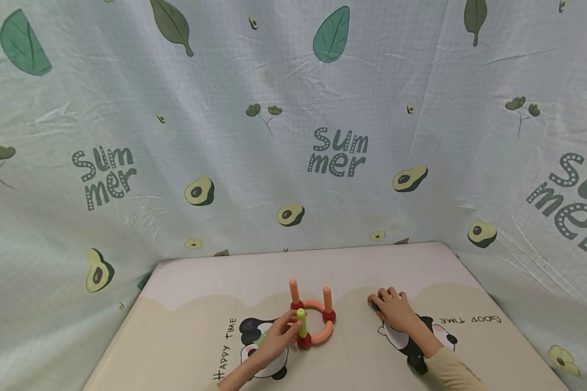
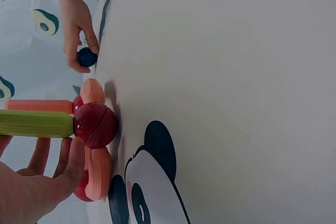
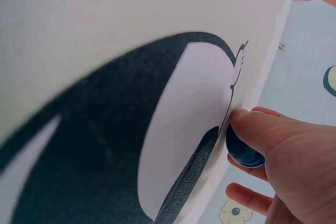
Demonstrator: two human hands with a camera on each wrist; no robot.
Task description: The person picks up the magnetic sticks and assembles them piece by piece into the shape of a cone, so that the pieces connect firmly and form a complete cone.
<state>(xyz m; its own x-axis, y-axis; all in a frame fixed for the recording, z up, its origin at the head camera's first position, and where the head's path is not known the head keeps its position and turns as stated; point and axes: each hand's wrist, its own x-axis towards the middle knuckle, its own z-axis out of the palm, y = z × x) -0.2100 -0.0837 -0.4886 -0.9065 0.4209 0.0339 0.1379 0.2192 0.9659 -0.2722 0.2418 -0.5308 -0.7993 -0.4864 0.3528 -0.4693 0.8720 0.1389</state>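
A small toy frame stands on the table, with curved orange pieces (image 1: pixel 323 335) joined in a ring by red balls (image 2: pixel 97 124). Two straight orange rods (image 1: pixel 327 300) rise from the balls at the back. At the front ball a yellow-green rod (image 1: pixel 301 321) stands upright, and my left hand (image 1: pixel 276 339) holds it between thumb and fingers. To the right, apart from the frame, my right hand (image 1: pixel 396 310) grips a dark blue ball (image 3: pixel 243 150) low at the tabletop. Its thumb and fingers lie around the ball, partly hiding it.
The pale table cover (image 1: pixel 186 320) carries printed pandas, one beneath each forearm, and lettering. Behind the table hangs a light curtain (image 1: pixel 244 179) with avocado and leaf prints, which also runs along both sides.
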